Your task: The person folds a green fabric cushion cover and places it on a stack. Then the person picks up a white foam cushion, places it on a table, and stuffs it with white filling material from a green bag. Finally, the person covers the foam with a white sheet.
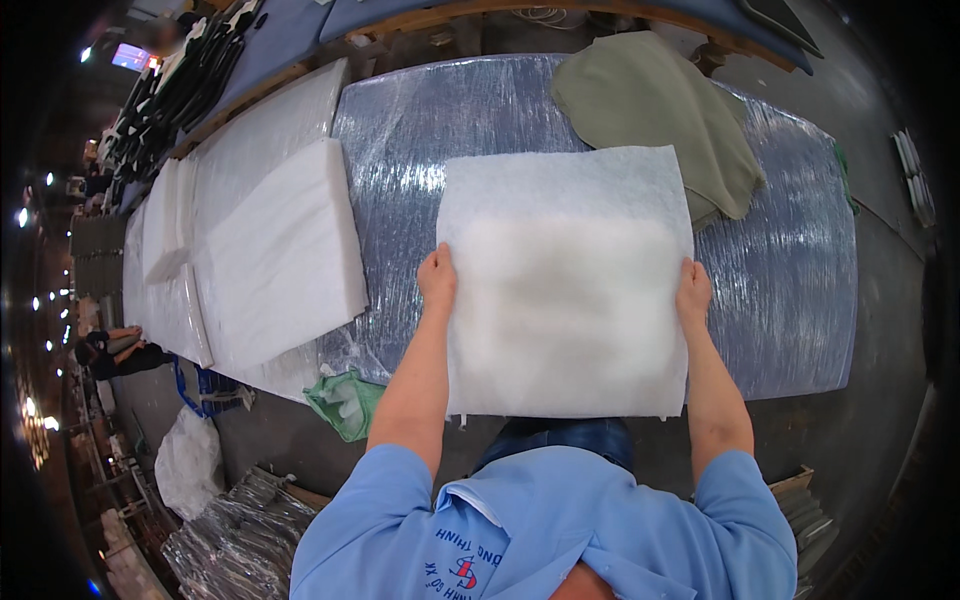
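Observation:
Between my two hands is a square piece of white padding (565, 300), with a thin sheet of batting showing past a thicker middle. My left hand (437, 277) grips its left edge, fingers curled and partly hidden behind it. At the opposite edge my right hand (693, 290) has hold in the same way. Beneath lies a large table surface wrapped in clear plastic film (390, 210). A grey-green cloth (655, 110) rests crumpled on the film, just beyond the padding's far right corner.
To the left lies a stack of white batting sheets (285, 250), with a smaller white stack (163, 225) beside it. A green mesh bag (345, 405) hangs at the near edge. Plastic-wrapped bundles (240, 530) sit at lower left. A person (120, 350) is at far left.

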A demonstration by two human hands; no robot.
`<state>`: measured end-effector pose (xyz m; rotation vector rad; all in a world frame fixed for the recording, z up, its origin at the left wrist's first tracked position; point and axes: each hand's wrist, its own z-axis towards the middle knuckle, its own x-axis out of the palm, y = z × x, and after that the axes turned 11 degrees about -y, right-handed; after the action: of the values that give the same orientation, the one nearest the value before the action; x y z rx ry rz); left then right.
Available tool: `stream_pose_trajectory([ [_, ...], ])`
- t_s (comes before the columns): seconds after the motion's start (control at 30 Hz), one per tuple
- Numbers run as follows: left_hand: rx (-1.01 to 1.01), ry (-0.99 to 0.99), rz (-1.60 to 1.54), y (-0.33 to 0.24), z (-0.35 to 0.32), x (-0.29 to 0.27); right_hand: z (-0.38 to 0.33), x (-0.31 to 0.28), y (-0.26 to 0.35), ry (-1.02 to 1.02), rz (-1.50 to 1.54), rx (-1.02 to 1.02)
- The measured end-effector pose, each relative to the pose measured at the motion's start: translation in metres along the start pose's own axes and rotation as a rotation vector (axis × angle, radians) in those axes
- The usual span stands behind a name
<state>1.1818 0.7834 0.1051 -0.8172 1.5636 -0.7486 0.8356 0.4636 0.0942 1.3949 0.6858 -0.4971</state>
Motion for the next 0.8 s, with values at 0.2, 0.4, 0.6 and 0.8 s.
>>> stream_pose_trajectory([
  [0.2,-0.055,-0.135,0.028,0.013,0.001,-0.005,0.007,-0.006,-0.019,-0.114,-0.019,0.004],
  [0.4,-0.075,0.001,0.156,0.009,0.007,-0.008,0.012,-0.007,-0.024,-0.023,-0.039,0.02],
  [0.6,-0.53,0.216,-0.147,-0.039,0.034,-0.004,0.049,-0.006,0.01,0.123,0.321,0.155],
  [0.8,-0.185,0.24,0.138,-0.058,0.059,0.028,0.074,0.024,0.043,0.105,-0.065,-0.034],
])
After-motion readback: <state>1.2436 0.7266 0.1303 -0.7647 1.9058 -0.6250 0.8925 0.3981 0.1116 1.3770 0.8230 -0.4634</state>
